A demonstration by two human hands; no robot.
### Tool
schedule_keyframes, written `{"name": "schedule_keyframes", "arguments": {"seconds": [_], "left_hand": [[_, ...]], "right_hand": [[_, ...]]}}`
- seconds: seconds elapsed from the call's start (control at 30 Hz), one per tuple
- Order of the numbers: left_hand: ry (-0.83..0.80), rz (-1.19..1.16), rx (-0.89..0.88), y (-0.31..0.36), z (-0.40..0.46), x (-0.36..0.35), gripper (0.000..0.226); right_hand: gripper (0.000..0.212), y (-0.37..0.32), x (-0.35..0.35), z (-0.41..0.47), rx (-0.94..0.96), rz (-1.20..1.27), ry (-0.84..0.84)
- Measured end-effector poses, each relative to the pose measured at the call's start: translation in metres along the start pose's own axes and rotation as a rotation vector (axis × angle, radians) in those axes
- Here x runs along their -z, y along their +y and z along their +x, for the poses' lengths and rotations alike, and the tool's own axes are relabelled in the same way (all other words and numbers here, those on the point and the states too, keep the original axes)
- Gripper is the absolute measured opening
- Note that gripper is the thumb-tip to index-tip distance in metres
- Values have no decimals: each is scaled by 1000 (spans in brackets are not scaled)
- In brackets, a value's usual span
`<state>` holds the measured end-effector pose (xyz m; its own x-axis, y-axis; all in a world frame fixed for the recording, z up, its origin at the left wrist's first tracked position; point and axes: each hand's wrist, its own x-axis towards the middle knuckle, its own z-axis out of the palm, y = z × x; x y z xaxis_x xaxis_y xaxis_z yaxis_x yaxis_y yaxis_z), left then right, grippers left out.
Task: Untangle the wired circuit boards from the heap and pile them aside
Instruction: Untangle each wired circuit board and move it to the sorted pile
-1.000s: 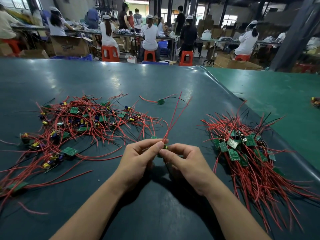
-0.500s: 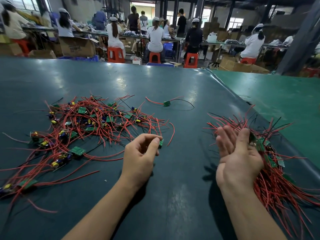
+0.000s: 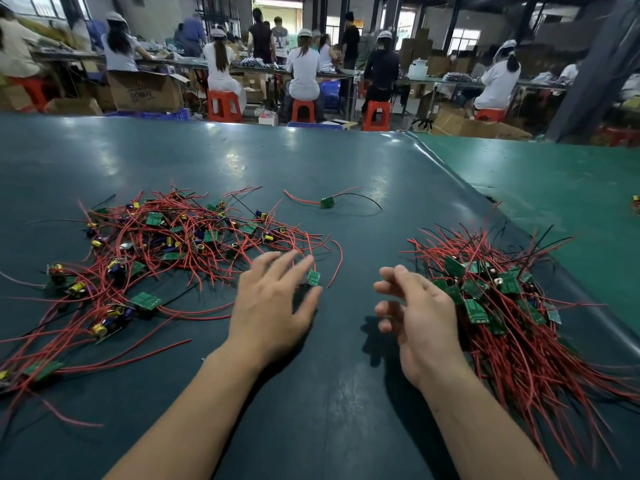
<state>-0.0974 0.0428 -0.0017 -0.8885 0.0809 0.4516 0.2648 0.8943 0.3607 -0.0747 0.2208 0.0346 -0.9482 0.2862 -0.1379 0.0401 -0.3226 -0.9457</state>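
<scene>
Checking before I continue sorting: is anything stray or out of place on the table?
One small green circuit board with red and black wires lies alone on the dark green table mat, beyond both piles, apart from the tangled heap.

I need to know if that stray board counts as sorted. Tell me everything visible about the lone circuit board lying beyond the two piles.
The lone circuit board is a small green rectangle lying on the dark green table, apart from both piles and both hands. A red wire runs from it to the left, and a thin red wire and a curving black wire run to the right. Nothing touches it but the table.

Dark green table (image 3: 346,174), tangled heap (image 3: 166,247), sorted pile (image 3: 502,306)
</scene>
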Motion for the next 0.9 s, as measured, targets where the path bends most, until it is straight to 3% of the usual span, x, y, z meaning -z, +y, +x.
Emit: {"name": "schedule_keyframes", "arguments": {"seconds": [0.1, 0.2, 0.27, 0.37, 0.43, 0.57, 0.63, 0.8, 0.9], "left_hand": [[-92, 113, -73, 3, 2, -7, 50], [64, 0, -58, 1, -3, -1, 19], [173, -100, -67, 3, -5, 2, 14], [430, -368, -54, 14, -9, 9, 23], [484, -715, -9, 23, -8, 14, 26], [262, -1504, 266, 32, -5, 20, 37], [119, -1725, 379, 31, -4, 19, 39], [-33, -1594, 366, 33, -5, 12, 34], [-37, -1667, 393, 32, -5, 10, 32]], "right_hand": [[11, 4, -4, -2, 39, -52, -38], [10, 6, -2, 0, 31, -78, -50], [13, 7, -1, 0, 4, -112, -67], [20, 10, -4, -2, -30, -210, -138], [23, 10, -4, -2, -48, -244, -205], [32, 12, -7, -5, -108, -220, -397], [31, 14, -9, -7, -84, -194, -442], [11, 14, -6, -7, 37, -149, -419], [15, 15, -5, -8, 77, -185, -464]]}}
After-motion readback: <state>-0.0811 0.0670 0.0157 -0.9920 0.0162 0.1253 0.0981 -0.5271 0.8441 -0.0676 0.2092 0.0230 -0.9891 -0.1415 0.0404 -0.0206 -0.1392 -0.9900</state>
